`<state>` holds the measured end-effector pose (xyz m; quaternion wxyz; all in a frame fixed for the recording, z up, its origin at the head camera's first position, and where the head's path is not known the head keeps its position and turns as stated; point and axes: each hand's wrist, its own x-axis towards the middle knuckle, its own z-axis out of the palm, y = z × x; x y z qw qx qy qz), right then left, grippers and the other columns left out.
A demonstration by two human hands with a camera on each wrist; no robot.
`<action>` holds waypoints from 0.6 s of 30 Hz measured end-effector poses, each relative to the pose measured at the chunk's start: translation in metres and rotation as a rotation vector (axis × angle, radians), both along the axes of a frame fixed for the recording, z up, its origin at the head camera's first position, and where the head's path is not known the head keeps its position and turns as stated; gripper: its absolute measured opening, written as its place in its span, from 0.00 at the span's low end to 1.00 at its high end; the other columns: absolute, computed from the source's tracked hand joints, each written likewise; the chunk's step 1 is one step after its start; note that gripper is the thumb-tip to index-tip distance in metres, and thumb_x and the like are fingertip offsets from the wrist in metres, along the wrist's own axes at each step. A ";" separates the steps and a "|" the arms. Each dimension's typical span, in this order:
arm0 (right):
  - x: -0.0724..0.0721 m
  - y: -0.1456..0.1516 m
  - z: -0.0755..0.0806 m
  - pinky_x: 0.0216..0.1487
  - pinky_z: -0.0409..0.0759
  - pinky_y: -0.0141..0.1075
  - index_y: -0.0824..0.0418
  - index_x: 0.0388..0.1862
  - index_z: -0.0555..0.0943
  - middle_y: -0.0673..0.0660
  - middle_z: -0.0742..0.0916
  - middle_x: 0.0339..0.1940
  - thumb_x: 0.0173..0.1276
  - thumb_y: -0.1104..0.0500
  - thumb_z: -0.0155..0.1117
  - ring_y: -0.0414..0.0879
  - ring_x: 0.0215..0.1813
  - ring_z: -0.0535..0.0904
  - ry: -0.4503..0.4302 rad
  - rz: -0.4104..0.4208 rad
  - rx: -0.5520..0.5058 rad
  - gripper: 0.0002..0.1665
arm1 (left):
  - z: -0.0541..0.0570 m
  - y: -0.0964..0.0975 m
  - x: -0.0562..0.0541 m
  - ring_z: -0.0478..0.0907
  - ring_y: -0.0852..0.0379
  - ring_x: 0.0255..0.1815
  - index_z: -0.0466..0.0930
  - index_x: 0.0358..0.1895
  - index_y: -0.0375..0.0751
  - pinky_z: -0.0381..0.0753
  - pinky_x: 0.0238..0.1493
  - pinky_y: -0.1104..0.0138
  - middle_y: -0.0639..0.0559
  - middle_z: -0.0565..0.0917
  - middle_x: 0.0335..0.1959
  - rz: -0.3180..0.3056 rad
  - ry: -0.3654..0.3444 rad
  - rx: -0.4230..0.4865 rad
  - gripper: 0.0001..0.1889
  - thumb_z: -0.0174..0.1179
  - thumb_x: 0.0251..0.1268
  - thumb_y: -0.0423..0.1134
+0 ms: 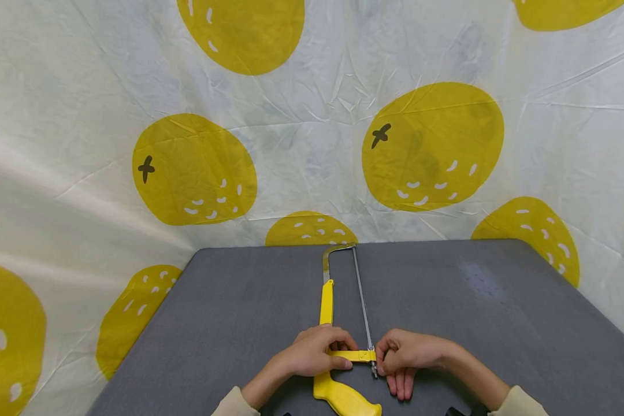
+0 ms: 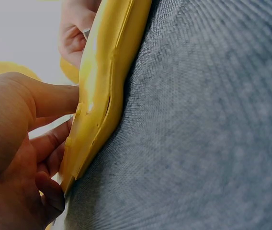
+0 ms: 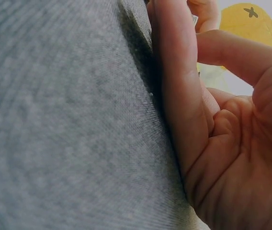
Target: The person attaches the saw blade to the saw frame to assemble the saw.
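Yellow hacksaw [image 1: 326,303] partly behind left grip [image 1: 318,350]

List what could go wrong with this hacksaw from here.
A cut: the right hand is close to the near end of the blade, so a slip could nick the skin.
A loose blade: turning the small metal fitting at that end might slacken it.
A swing: the left hand grips the hacksaw only near its handle, so the far end could shift on the table.
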<state>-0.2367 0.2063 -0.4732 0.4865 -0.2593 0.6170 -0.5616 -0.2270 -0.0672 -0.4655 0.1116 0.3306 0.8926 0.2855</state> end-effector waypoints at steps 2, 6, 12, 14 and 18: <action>0.000 0.000 0.001 0.26 0.85 0.33 0.67 0.42 0.80 0.54 0.89 0.26 0.71 0.69 0.56 0.36 0.24 0.87 -0.001 0.000 0.002 0.05 | 0.000 0.000 0.000 0.72 0.76 0.36 0.87 0.48 0.64 0.71 0.39 0.77 0.70 0.81 0.36 -0.001 -0.003 0.002 0.10 0.72 0.65 0.49; 0.000 0.000 0.002 0.27 0.85 0.33 0.66 0.42 0.80 0.53 0.89 0.26 0.71 0.68 0.57 0.36 0.24 0.87 -0.005 -0.001 0.008 0.05 | 0.001 0.000 0.000 0.72 0.76 0.36 0.87 0.48 0.64 0.71 0.39 0.76 0.70 0.81 0.36 0.000 -0.011 0.004 0.10 0.72 0.65 0.49; 0.000 0.000 0.003 0.27 0.85 0.33 0.65 0.41 0.80 0.53 0.90 0.26 0.71 0.68 0.58 0.36 0.24 0.87 -0.009 0.001 0.012 0.04 | 0.001 -0.001 -0.001 0.72 0.75 0.36 0.87 0.48 0.64 0.71 0.39 0.76 0.71 0.81 0.36 0.004 -0.012 0.001 0.10 0.72 0.65 0.49; 0.000 0.000 0.004 0.27 0.85 0.32 0.65 0.41 0.80 0.53 0.90 0.26 0.71 0.67 0.58 0.36 0.24 0.87 -0.009 0.004 0.012 0.04 | 0.001 -0.001 -0.001 0.72 0.75 0.36 0.87 0.48 0.65 0.71 0.39 0.76 0.71 0.81 0.36 0.005 -0.012 0.000 0.10 0.72 0.65 0.49; 0.000 -0.001 0.004 0.27 0.85 0.33 0.64 0.41 0.80 0.52 0.90 0.26 0.71 0.67 0.58 0.36 0.25 0.87 -0.009 0.006 0.012 0.04 | 0.001 -0.001 -0.001 0.72 0.76 0.36 0.87 0.48 0.64 0.71 0.39 0.76 0.71 0.81 0.35 0.002 -0.013 0.004 0.10 0.72 0.65 0.49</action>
